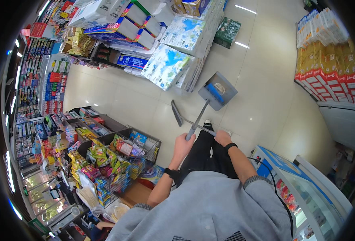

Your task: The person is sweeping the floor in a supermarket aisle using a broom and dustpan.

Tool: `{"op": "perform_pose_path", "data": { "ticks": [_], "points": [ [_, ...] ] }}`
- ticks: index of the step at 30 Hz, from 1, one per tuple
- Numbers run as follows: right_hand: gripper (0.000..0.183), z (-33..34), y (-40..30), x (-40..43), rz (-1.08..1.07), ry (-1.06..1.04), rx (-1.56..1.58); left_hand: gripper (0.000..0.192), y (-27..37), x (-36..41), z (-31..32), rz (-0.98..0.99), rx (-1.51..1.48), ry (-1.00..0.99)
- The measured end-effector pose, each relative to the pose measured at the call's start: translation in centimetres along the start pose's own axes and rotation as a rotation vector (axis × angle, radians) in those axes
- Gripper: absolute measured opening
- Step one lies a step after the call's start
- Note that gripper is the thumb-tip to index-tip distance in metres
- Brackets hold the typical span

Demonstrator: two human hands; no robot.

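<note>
My left hand (pixel 184 145) grips the grey handle of a long-handled dustpan (pixel 204 95). The pan lies ahead of my feet on the tiled floor, with a blue comb-like part (pixel 214 92) and a pale patch inside it. In my right hand (pixel 223 138) is the handle of a broom (pixel 176 113), whose narrow dark-bristled head rests to the left of the pan. The two handles cross in front of my legs; the broom's appears to pass beneath the dustpan's.
Stacked tissue packs (pixel 167 64) stand just beyond the dustpan, with a green carton (pixel 227 32) farther back. Wire baskets of packaged snacks (pixel 120 159) line my left. A glass-topped freezer (pixel 304 180) is close on my right, and stacked gold-and-red packs (pixel 328 70) stand farther right.
</note>
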State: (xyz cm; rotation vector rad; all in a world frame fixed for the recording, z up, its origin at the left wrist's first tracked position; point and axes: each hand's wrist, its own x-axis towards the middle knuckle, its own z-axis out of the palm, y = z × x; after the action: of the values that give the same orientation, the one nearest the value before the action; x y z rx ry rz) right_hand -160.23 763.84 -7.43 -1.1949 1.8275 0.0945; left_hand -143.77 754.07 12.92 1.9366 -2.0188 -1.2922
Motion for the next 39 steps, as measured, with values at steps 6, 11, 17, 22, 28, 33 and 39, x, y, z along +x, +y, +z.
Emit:
{"op": "perform_pose_path", "data": {
  "ticks": [6, 11, 17, 22, 28, 33, 39],
  "points": [
    [0.029, -3.3, 5.5, -3.1, 0.158, 0.083, 0.007, 0.040, 1.2, 0.6, 0.4, -0.007, -0.050, -0.055],
    [0.039, -7.6, 9.4, -6.5, 0.380, 0.060, -0.045, 0.039, 2.4, 0.9, -0.4, 0.019, -0.147, -0.054],
    [0.036, -11.3, 14.9, -7.6, 0.483, 0.101, -0.023, 0.036, 3.0, 0.8, -1.0, -0.130, -0.432, -0.116],
    [0.036, -15.6, 20.7, -8.1, 0.531, 0.191, -0.007, 0.033, 4.8, 1.3, -1.1, -0.154, -0.423, -0.077],
    [0.042, -21.3, 32.3, -11.8, 0.353, 0.233, 0.266, 0.034, 7.2, 1.0, 0.9, 0.018, -0.159, 0.058],
    [0.031, -29.5, 37.6, -17.5, 0.508, 0.261, 0.415, 0.042, 8.9, 1.6, 3.5, -0.038, 0.028, 0.143],
    [0.029, -34.3, 38.2, -13.0, 0.312, 0.487, -0.211, 0.044, 6.6, 8.1, 7.3, -0.048, 0.135, 0.084]
  ]
}}
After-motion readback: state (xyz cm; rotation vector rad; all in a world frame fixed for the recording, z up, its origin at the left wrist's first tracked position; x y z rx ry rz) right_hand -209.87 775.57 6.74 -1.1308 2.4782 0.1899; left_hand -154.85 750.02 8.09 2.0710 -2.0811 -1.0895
